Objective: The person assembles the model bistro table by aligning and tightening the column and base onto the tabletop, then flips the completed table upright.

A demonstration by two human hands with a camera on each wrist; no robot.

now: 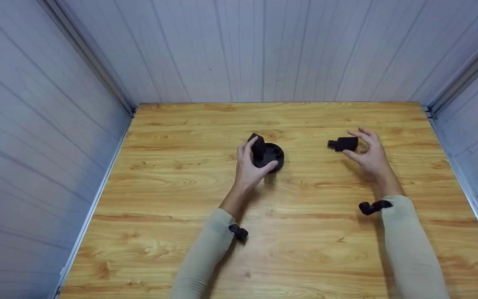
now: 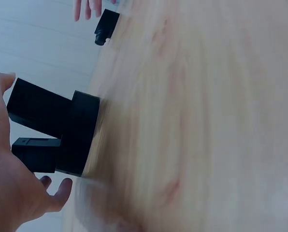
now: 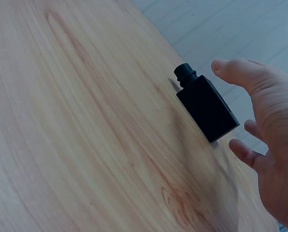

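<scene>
In the head view a black round base [image 1: 273,157] with raised blocks rests on the wooden table. My left hand [image 1: 250,170] reaches around its near-left side, index finger by the tall block [image 1: 257,144] and thumb near the rim. From the left wrist, the fingers [image 2: 62,195] look spread and curved about the piece, with a gap below. Farther right lies a black bottle-shaped block [image 1: 347,144] with a narrow ribbed neck pointing left. My right hand [image 1: 371,155] is spread around its right end; in the right wrist view the fingertips [image 3: 221,66] stand apart from the block [image 3: 208,110].
The wooden table [image 1: 181,191] is bordered by pale panel walls [image 1: 239,50] at the back and both sides. A small black camera [image 1: 239,233] sits at the left cuff, and another black camera [image 1: 372,207] at the right cuff.
</scene>
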